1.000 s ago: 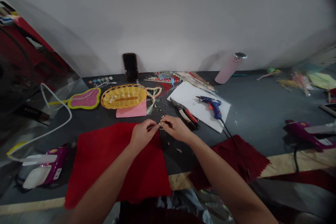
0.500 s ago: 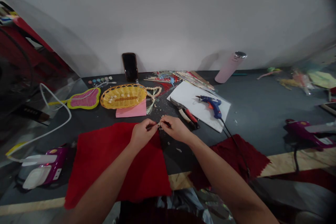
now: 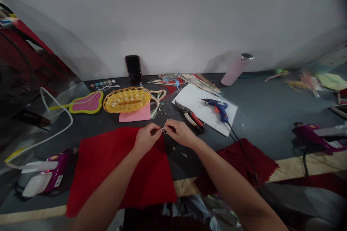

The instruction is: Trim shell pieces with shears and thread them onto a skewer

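Note:
My left hand [image 3: 148, 138] is pinched closed above the upper right corner of a red cloth [image 3: 108, 158]. My right hand [image 3: 179, 133] is closed too, its fingertips meeting those of the left. Between them is something small and pale, too tiny to make out. Pale bits [image 3: 166, 130] lie on the dark table around the fingertips. Just beyond my hands are a pink pad [image 3: 135, 114], a yellow oval basket [image 3: 127, 105] with small pale pieces in it, and a beaded string with a tassel [image 3: 155, 107]. Pruning shears [image 3: 193, 117] lie right of my right hand.
A blue glue gun [image 3: 221, 108] rests on a white board [image 3: 196, 97], its cord running over a dark red cloth [image 3: 244, 158]. Farther back stand a phone [image 3: 133, 69] and a pink bottle [image 3: 235, 70]. Purple devices [image 3: 58, 169] sit at both sides.

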A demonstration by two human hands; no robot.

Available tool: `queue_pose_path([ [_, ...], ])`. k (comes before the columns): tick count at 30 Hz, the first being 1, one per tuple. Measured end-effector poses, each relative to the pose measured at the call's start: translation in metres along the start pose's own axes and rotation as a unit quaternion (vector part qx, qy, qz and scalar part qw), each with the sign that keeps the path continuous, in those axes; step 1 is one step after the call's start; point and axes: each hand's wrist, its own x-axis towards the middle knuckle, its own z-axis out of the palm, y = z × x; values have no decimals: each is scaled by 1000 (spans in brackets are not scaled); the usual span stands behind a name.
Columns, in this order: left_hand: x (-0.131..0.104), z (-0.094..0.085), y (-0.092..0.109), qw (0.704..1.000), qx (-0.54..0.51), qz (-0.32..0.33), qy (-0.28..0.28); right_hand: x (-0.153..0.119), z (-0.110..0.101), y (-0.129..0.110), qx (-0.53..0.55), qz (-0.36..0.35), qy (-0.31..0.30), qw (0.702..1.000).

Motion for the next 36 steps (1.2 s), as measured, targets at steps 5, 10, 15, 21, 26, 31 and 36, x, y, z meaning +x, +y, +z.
queue_pose_path([
  [5, 1, 0, 0, 1000, -12, -8, -2, 1, 1, 1, 4, 9, 4, 1000],
  [10, 1, 0, -1, 999, -39, -15, 4, 0, 2, 1, 35, 35, 3, 999],
  [15, -1, -3, 7, 996, -90, -19, 16, 0, 5, -5, 44, 34, 45, 997],
  [21, -6, -7, 19, 993, -114, -7, 37, -1, 6, -12, 19, 3, 94, 995],
  [26, -6, -5, 20, 993, -113, -10, 40, -2, 6, -10, 21, 11, 94, 995],
  [31, -5, -5, 19, 993, -113, -6, 44, -1, 7, -11, 24, 14, 101, 995],
  [36, -6, -5, 21, 993, -106, -5, 49, -2, 9, -15, 36, 31, 110, 993],
])
